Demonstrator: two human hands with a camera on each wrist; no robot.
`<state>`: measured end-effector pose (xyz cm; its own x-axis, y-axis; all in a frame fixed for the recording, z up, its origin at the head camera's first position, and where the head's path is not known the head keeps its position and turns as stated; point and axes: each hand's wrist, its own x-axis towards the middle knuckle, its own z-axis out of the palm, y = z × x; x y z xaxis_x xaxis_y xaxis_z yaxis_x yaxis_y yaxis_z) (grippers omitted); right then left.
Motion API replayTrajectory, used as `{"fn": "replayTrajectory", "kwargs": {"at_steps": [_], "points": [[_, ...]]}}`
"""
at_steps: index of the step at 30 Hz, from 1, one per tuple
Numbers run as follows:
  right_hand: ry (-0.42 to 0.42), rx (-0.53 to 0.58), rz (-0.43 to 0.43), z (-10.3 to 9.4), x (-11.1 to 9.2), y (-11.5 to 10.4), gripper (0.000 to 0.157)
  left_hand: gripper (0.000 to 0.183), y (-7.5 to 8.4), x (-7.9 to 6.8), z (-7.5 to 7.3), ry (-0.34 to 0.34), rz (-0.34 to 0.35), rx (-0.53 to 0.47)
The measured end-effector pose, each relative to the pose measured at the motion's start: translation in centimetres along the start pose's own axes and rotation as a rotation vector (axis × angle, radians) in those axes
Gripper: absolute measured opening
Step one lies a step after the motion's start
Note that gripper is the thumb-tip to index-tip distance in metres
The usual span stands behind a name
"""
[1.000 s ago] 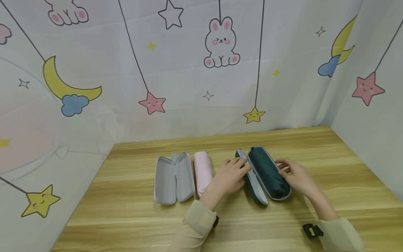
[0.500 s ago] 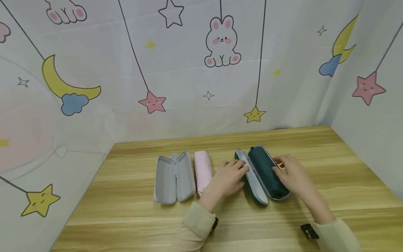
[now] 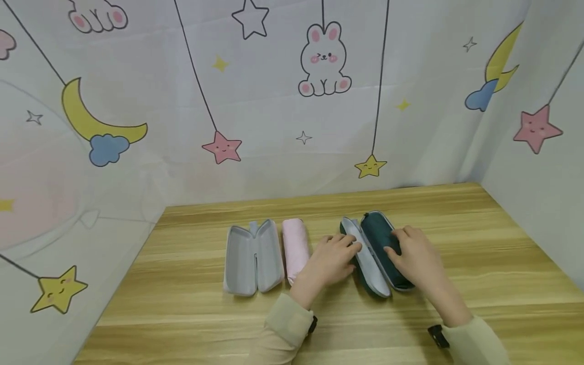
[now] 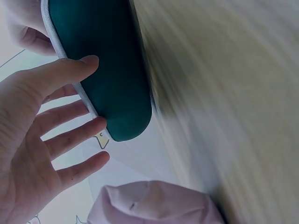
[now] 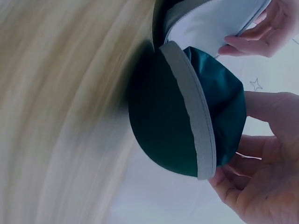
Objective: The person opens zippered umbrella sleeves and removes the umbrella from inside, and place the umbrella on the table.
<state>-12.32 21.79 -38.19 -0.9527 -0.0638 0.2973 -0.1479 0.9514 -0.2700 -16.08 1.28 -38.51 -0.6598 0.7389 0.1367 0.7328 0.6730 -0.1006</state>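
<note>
An unzipped dark green case (image 3: 374,284) with a pale grey lining lies spread on the table. Its right half holds a rolled dark green fabric bundle (image 3: 377,234), perhaps a folded umbrella. My left hand (image 3: 329,259) grips the left half by its rim, the thumb on the green outer side and fingers over the edge, as the left wrist view shows. My right hand (image 3: 418,256) curls thumb and fingers about the bundle, which still lies in the case. In the right wrist view, the bundle (image 5: 217,102) bulges above the grey rim; some fingertips are hidden behind it.
A pink rolled bundle (image 3: 295,248) lies just left of the left hand. Beside it a light grey case (image 3: 240,261) stands spread apart on the wooden table (image 3: 182,324). A patterned curtain (image 3: 264,101) borders the table behind.
My right hand has moved left from the case's outer rim onto the dark green bundle. The left hand stays at the left half of the case.
</note>
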Motion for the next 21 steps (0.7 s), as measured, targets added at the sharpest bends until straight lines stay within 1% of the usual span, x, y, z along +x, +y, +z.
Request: {"fn": "replayTrajectory", "kwargs": {"at_steps": [5, 11, 15, 21], "points": [[-0.026, -0.044, -0.004, 0.4, -0.1, -0.4, 0.048, 0.038, -0.1, -0.1, 0.1, 0.008, 0.006, 0.003], [-0.047, -0.103, 0.019, 0.5, 0.0, -1.2, 0.055, 0.035, -0.5, -0.2, 0.3, 0.024, 0.001, -0.009], [-0.038, -0.146, 0.042, 0.8, 0.1, -1.7, 0.059, 0.034, -0.6, -0.3, 0.2, 0.018, -0.003, -0.020], [-0.018, -0.182, 0.097, 1.4, 0.5, -1.9, 0.056, 0.031, -0.7, -0.3, 0.1, 0.005, -0.008, -0.024]]}}
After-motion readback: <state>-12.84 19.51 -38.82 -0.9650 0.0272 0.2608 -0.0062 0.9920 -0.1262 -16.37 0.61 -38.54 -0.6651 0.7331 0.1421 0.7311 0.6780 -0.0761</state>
